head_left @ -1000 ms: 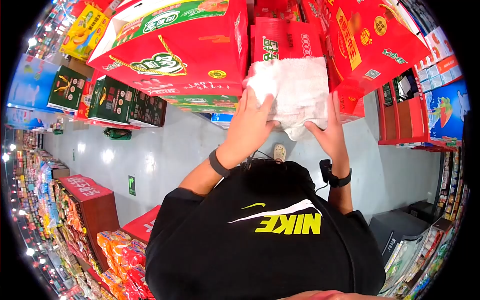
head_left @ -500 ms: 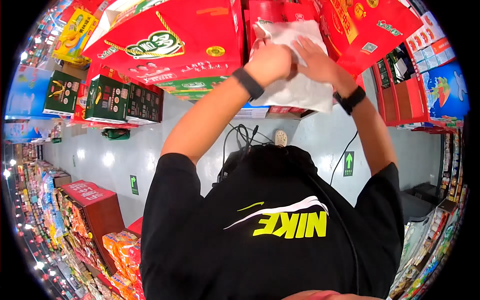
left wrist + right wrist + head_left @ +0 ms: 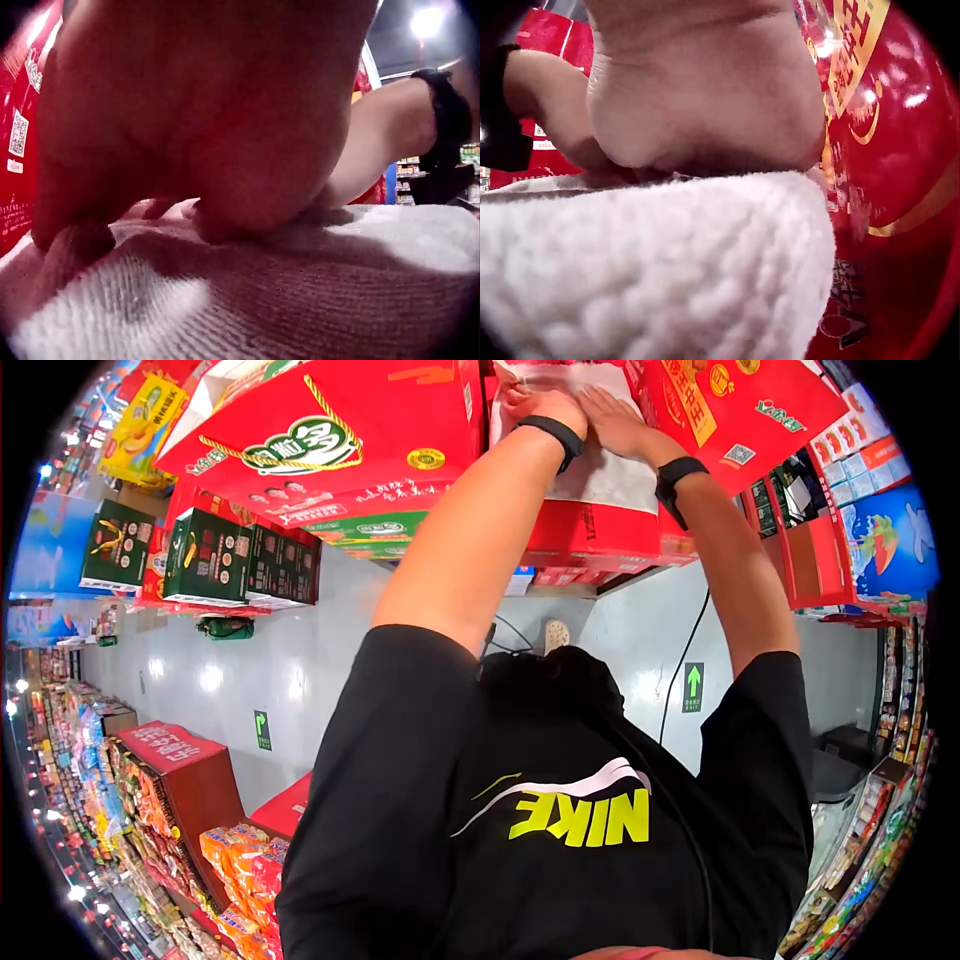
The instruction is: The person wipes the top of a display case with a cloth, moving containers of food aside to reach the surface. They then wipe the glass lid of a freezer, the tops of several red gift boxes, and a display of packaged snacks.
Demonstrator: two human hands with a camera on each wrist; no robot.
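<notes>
A white towel (image 3: 615, 485) lies over the top of a red box (image 3: 590, 532) between two large red gift boxes. My left hand (image 3: 545, 405) has its fingers bent into the towel at its far left part; in the left wrist view, the left hand (image 3: 202, 112) grips a fold of the towel (image 3: 300, 292). Just beside it, my right hand (image 3: 620, 430) rests on the cloth with fingers stretched out. In the right wrist view, the palm of the right hand (image 3: 705, 90) sits against the towel (image 3: 660, 262), and its fingertips are hidden.
A big red box with a yellow cord handle (image 3: 380, 440) stands at left, another red box (image 3: 760, 420) at right. Green boxes (image 3: 208, 555) are farther left. A stand with orange packets (image 3: 235, 860) is at lower left. A black cable (image 3: 685, 650) hangs near the right arm.
From its near edge, where both hands held it bunched, the towel has been spread flatter and shifted away. Both hands have moved forward, the left now bent into its far left part.
</notes>
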